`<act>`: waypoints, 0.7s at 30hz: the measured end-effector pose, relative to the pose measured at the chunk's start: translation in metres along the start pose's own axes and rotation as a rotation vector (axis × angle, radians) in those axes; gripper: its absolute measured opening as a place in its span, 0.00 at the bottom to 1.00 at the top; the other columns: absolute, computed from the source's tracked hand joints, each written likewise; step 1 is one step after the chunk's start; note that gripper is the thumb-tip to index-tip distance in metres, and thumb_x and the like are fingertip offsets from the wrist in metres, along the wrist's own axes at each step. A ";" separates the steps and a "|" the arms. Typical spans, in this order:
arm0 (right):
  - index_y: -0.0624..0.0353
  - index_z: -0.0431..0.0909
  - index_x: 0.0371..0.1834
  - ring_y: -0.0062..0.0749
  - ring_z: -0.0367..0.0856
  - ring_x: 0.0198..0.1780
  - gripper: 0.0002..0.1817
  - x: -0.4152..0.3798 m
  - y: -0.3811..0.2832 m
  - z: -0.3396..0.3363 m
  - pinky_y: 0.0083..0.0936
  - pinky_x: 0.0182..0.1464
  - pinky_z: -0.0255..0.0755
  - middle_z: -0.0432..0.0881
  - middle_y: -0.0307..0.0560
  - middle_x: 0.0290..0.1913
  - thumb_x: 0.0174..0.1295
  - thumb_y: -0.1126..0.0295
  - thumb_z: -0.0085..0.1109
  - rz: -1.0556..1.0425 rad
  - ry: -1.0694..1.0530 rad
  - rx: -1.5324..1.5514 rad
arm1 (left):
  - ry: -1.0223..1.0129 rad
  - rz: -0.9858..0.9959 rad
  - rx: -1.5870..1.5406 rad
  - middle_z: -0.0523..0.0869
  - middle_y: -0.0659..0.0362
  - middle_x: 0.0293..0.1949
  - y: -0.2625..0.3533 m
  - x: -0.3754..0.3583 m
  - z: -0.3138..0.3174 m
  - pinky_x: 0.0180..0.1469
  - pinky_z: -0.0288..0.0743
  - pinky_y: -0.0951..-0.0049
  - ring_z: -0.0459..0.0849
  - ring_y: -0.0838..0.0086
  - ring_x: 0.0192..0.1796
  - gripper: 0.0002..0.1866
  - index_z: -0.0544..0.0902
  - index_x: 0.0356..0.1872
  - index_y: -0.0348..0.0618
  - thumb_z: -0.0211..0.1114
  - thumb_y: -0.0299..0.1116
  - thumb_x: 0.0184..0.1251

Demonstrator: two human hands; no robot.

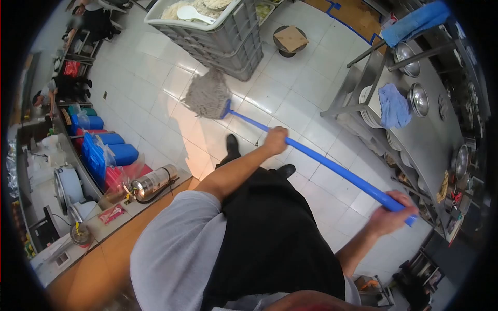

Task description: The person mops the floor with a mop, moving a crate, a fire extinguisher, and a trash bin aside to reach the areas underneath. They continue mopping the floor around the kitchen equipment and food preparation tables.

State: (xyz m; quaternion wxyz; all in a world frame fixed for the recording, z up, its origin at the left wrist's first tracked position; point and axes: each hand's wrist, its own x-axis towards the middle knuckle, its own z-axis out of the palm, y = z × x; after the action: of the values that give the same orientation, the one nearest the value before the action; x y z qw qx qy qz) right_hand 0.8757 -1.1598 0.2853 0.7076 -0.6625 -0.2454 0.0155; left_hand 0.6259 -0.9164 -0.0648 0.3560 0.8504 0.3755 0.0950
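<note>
A mop with a blue handle runs diagonally across the view. Its grey string head lies spread on the tiled floor, beside the base of a grey crate stack. My left hand is closed around the handle at about its middle. Near the handle's top end, my right hand has its fingers wrapped round the shaft. My shoes show on the floor between the mop head and my black apron.
Grey stacked crates hold rice and a white scoop. A round stand carries cardboard. Along the right is a metal table with bowls, plates and blue cloths. Blue containers and a metal cylinder are at left. Other people appear farther off.
</note>
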 end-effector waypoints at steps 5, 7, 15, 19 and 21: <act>0.52 0.77 0.33 0.43 0.81 0.45 0.28 0.039 -0.095 0.029 0.45 0.51 0.78 0.79 0.45 0.34 0.84 0.43 0.44 -0.301 -0.114 0.292 | -0.121 0.249 -0.174 0.88 0.49 0.36 0.067 0.028 -0.035 0.49 0.80 0.48 0.88 0.48 0.44 0.07 0.84 0.30 0.44 0.73 0.34 0.54; 0.51 0.77 0.33 0.41 0.79 0.44 0.27 0.035 -0.122 0.076 0.43 0.50 0.75 0.78 0.43 0.33 0.82 0.42 0.47 -0.339 -0.259 0.363 | -0.224 0.241 -0.197 0.90 0.49 0.38 0.064 0.038 -0.067 0.49 0.81 0.48 0.89 0.48 0.44 0.09 0.86 0.32 0.43 0.73 0.37 0.56; 0.52 0.80 0.37 0.43 0.77 0.48 0.25 0.018 -0.184 0.320 0.47 0.57 0.75 0.77 0.42 0.35 0.83 0.43 0.47 -0.365 -0.750 0.455 | -0.013 0.164 -0.306 0.86 0.50 0.26 -0.061 0.060 -0.221 0.41 0.79 0.46 0.87 0.47 0.37 0.11 0.82 0.26 0.45 0.72 0.39 0.60; 0.53 0.82 0.39 0.47 0.79 0.51 0.27 -0.001 -0.202 0.427 0.53 0.60 0.78 0.79 0.45 0.36 0.85 0.46 0.42 -0.349 -0.848 0.434 | 0.015 0.096 -0.299 0.88 0.52 0.39 -0.132 0.063 -0.291 0.48 0.80 0.48 0.87 0.49 0.46 0.10 0.83 0.33 0.46 0.74 0.39 0.61; 0.55 0.82 0.38 0.48 0.81 0.50 0.27 -0.003 -0.211 0.479 0.54 0.58 0.79 0.79 0.46 0.35 0.85 0.47 0.41 -0.352 -0.868 0.444 | 0.168 0.069 -0.290 0.88 0.52 0.49 -0.163 0.055 -0.322 0.53 0.79 0.50 0.85 0.51 0.53 0.12 0.84 0.39 0.46 0.75 0.39 0.61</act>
State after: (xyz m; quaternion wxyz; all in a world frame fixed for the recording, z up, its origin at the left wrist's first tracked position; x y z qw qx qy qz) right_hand 0.6333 -0.7409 0.4847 0.6563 -0.3777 -0.6145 0.2214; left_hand 0.4330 -0.6301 0.0540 0.4388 0.7917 0.3568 0.2311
